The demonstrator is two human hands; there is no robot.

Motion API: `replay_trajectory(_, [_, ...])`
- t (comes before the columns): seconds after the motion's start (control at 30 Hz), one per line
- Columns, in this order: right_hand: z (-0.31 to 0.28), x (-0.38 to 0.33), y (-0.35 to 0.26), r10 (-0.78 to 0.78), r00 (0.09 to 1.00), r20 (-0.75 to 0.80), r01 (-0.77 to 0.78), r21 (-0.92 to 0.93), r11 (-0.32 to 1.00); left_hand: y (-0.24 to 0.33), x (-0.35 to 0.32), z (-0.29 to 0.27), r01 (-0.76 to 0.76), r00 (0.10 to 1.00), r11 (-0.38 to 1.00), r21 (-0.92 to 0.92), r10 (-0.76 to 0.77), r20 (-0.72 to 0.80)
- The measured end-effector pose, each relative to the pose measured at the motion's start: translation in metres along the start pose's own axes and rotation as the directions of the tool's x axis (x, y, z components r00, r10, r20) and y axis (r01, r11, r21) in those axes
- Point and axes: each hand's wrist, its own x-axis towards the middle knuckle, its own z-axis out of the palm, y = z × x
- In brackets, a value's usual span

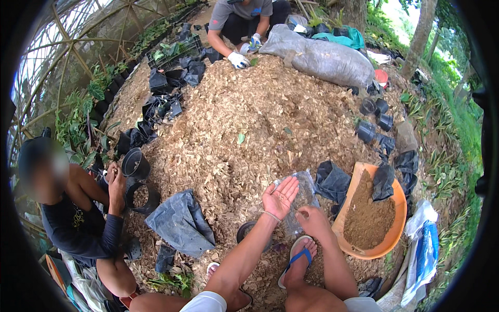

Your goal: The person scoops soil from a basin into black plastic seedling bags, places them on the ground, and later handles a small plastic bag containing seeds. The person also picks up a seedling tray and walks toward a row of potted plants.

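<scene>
Mulch (223, 122) spreads wide past left hand (280, 197); orange basin (399, 213) near right hand (314, 221).

Bare hands of the wearer numbered two, a left hand (280, 199) and a right hand (313, 222), with one clear plastic bag (307, 190) near them. Co-workers made two: a left co-worker (83, 226) and a far co-worker (234, 23), who wore two white gloves (238, 60). There were one orange basin (400, 209) and one crate (174, 61). At least seven black pots (365, 131) showed; black plastic bags (182, 223) overlapped too much to count.
</scene>
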Motion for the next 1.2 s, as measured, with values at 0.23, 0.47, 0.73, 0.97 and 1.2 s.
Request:
replay_trajectory(0.23, [0.022, 0.012, 0.019, -0.024, 0.997, 0.074, 0.036, -0.164, 0.986, -0.004, -0.002, -0.011, 0.017, 1.000, 1.000, -0.003, -0.017, -0.021])
replay_trajectory(0.47, [0.035, 0.020, 0.017, 0.069, 0.991, 0.114, -0.038, -0.256, 0.966, -0.003, -0.003, -0.013, 0.015, 1.000, 1.000, 0.024, -0.014, -0.024])
replay_trajectory(0.73, [0.072, 0.044, 0.043, -0.083, 0.988, 0.130, 0.140, -0.530, 0.836, -0.003, -0.003, -0.019, 0.020, 1.000, 1.000, 0.009, -0.020, -0.021])
replay_trajectory(0.97, [0.088, 0.043, 0.055, -0.167, 0.977, 0.136, 0.215, -0.576, 0.789, 0.001, -0.005, -0.025, 0.010, 1.000, 1.000, 0.023, -0.010, 0.010])
replay_trajectory(1.2, [0.090, 0.040, 0.055, -0.214, 0.973, 0.082, 0.224, -0.539, 0.812, -0.003, -0.004, -0.026, 0.012, 1.000, 1.000, -0.009, -0.012, -0.016])
